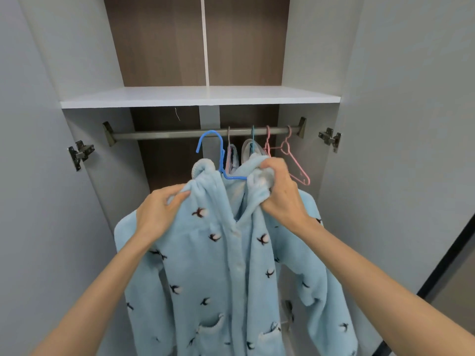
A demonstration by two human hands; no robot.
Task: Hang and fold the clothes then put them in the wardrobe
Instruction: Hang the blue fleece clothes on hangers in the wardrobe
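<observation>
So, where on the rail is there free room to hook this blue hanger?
The rail is bare from its left bracket to the blue hanger with the robe. Right of that it is crowded: four hangers hang close together up to the right bracket.

The robe is pale blue fleece scattered with small dark bird shapes touched with white, and its collar and pocket edges are trimmed white. Its hanger is bright blue. At one o'clock from it are a teal hook and pink hangers. The wardrobe's back panel is dark brown woodgrain, the shelf white, the doors pale grey, the rail dull grey metal.
</observation>
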